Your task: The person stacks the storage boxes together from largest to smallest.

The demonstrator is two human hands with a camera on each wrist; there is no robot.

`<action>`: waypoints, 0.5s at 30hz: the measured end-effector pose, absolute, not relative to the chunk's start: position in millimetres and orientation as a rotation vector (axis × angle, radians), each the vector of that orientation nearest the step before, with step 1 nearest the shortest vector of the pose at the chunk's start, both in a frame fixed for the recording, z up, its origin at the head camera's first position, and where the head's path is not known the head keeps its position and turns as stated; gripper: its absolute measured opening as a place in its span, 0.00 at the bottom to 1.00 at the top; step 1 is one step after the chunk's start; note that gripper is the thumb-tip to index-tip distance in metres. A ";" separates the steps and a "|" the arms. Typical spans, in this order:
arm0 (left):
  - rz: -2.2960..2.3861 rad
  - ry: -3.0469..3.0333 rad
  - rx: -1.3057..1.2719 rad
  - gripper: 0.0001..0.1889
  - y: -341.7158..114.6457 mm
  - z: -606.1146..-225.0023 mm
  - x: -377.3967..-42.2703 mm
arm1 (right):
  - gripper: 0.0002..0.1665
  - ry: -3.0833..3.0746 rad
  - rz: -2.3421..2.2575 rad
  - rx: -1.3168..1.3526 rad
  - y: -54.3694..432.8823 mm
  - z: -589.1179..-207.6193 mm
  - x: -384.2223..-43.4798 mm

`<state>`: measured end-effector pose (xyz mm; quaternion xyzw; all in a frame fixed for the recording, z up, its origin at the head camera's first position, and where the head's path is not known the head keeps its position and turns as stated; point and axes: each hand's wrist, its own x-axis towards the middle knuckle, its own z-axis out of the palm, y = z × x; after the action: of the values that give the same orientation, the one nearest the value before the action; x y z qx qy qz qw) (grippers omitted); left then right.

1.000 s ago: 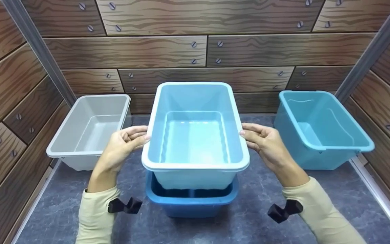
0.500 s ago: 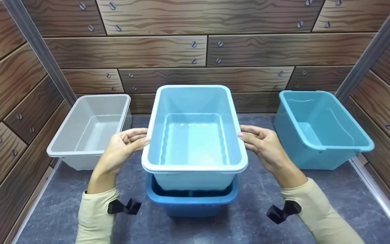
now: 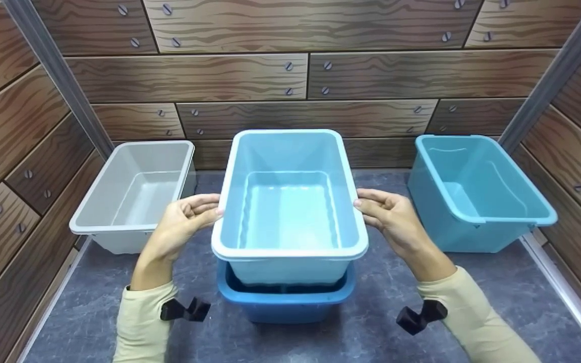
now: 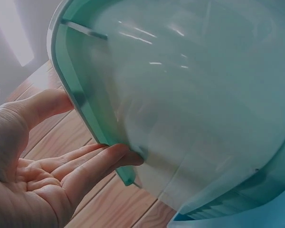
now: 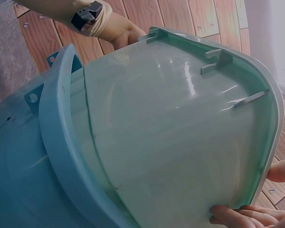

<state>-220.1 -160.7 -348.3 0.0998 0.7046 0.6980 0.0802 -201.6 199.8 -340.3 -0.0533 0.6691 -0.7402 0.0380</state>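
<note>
A pale blue plastic tub (image 3: 290, 254) is held between both hands, its base lowered partly inside a darker blue tub (image 3: 288, 305) on the floor. At the left rim, my left hand (image 3: 182, 222) grips with the thumb on the outer edge; in the left wrist view its fingers (image 4: 92, 166) reach under the lip against the side wall. Opposite, my right hand (image 3: 391, 219) pinches the right rim the same way, fingertips against the wall in the right wrist view. That view also shows the pale tub's wall (image 5: 171, 118) rising out of the darker tub's rim (image 5: 61, 128).
A grey tub (image 3: 111, 228) stands back left, behind the left hand. Back right is a deeper teal tub (image 3: 482, 237). Wood-patterned panels (image 3: 290, 75) wall in the grey marbled floor (image 3: 396, 312) on three sides. Each sleeve carries a black wrist mount (image 3: 185, 309).
The pale blue tub has sunk slightly further into the darker tub, and both hands have come down with it. The other tubs have stayed put.
</note>
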 end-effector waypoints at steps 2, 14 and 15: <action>2.081 2.114 0.302 0.26 -161.0 -348.9 -220.3 | 0.29 2.058 -2.269 -0.161 199.6 -340.5 -201.7; 2.028 2.151 0.339 0.25 -162.7 -354.6 -221.9 | 0.30 2.058 -2.253 -0.165 199.8 -344.8 -202.3; 2.026 2.154 0.336 0.25 -162.7 -355.1 -222.3 | 0.30 2.056 -2.255 -0.162 199.4 -345.3 -202.7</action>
<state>-222.3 -162.7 -355.1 0.1124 0.7213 0.6784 0.0827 -202.7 199.4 -345.3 -0.0529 0.6723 -0.7371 0.0428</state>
